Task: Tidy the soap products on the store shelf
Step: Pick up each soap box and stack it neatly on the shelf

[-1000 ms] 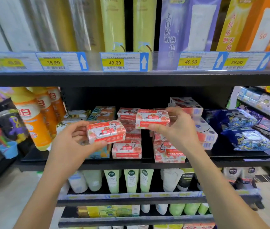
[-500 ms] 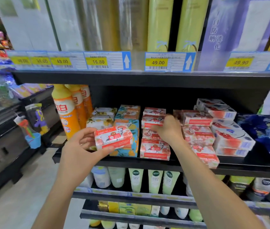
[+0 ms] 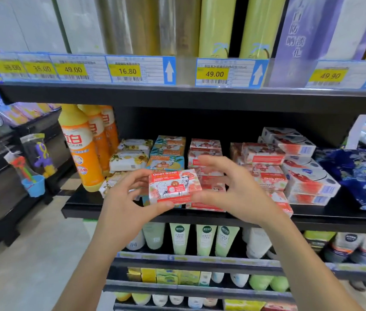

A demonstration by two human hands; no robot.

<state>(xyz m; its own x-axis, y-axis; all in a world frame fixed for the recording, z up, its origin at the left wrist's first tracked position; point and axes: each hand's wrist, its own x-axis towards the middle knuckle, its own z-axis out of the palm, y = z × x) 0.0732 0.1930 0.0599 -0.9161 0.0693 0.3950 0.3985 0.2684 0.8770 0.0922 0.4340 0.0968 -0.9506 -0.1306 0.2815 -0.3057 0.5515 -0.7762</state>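
My left hand (image 3: 123,207) grips a red-and-white Goat Soap box (image 3: 174,187) from its left end, thumb under it and fingers over the top, in front of the black middle shelf (image 3: 334,217). My right hand (image 3: 240,194) holds nothing and hovers at the box's right end with spread fingers; its thumb is at the box's lower right corner. Behind the hands stand a stack of matching red soap boxes (image 3: 204,147) and a second red stack (image 3: 265,158) to the right. Parts of both stacks are hidden by my hands.
Left of the red stacks are teal soap boxes (image 3: 169,149), white wrapped soaps (image 3: 130,158) and orange bottles (image 3: 81,149). White-and-red boxes (image 3: 307,182) and a blue bag (image 3: 357,176) sit at the right. Tubes (image 3: 179,239) fill the shelf below; price tags (image 3: 141,69) line the shelf above.
My right hand no longer holds its soap box, which now lies on the right red stack, and has come back beside the box in my left hand. The left box was lifted to centre.
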